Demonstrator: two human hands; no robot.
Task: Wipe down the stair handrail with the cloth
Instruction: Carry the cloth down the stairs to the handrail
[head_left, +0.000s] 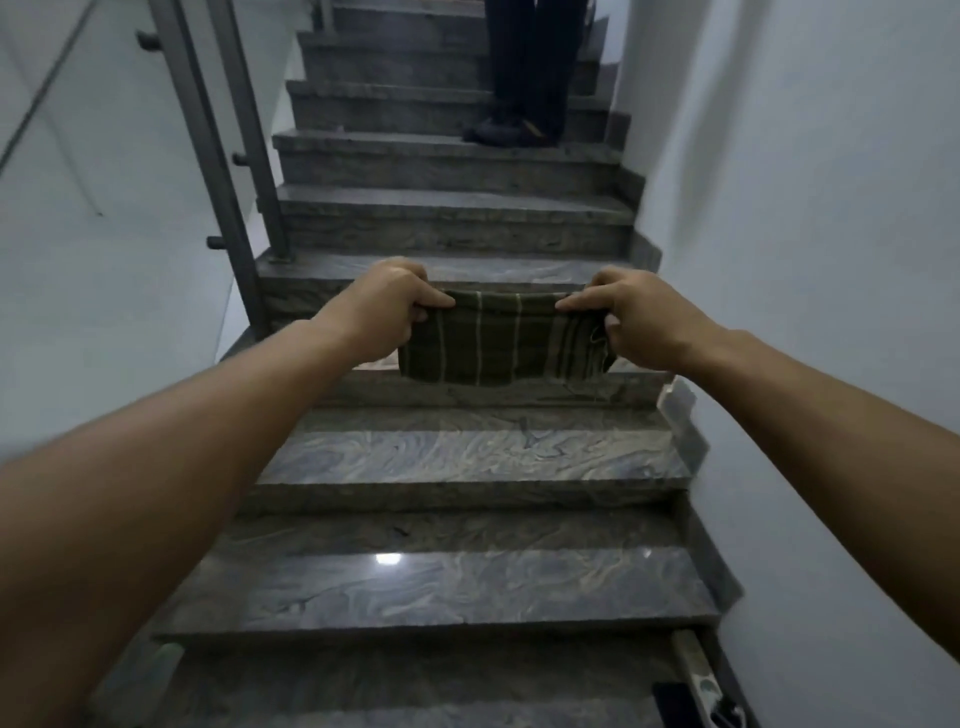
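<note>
A dark green cloth (498, 343) with pale stripes hangs stretched between my two hands, out in front of me over the steps. My left hand (387, 312) pinches its left top corner and my right hand (636, 317) pinches its right top corner. The stair railing stands at the left: grey metal posts (208, 140) rising from the steps, with glass panels (78, 156) fixed by round studs. The cloth is well to the right of the railing and does not touch it. The handrail's top bar is out of view.
Polished grey marble steps (467, 457) climb away from me. A person in dark trousers and dark shoes (524, 93) stands several steps up. A white wall (805, 260) closes the right side. A small dark object (701, 691) lies by the wall at the bottom right.
</note>
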